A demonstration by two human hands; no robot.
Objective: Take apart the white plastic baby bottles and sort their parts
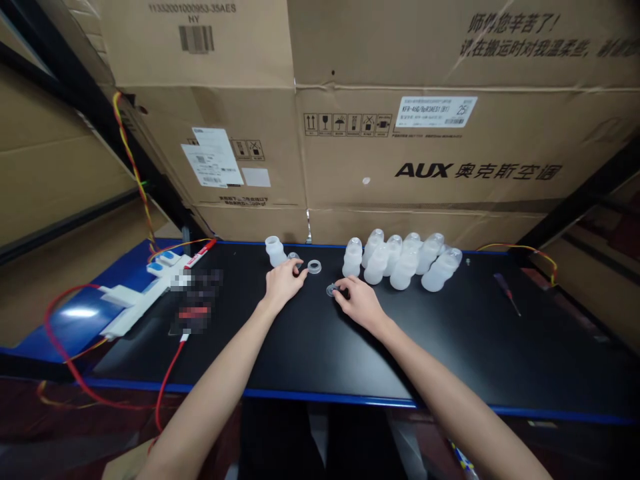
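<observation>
My left hand (283, 281) rests on the black table (320, 347), fingers curled over a small clear piece (293, 257) just right of an uncapped translucent bottle (275, 251). A white ring (314, 267) lies on the table a little right of those fingers. My right hand (357, 301) pinches a small clear ring-shaped part (332, 290) at its fingertips, low on the table. Behind it stands a cluster of several translucent plastic bottles (400, 261).
Large cardboard boxes (425, 147) wall off the back of the table. At the left lie a white fixture with blue tabs (143, 293), red and yellow wires (75, 373) and a red marker (200, 254). A small screwdriver (507, 292) lies at the right.
</observation>
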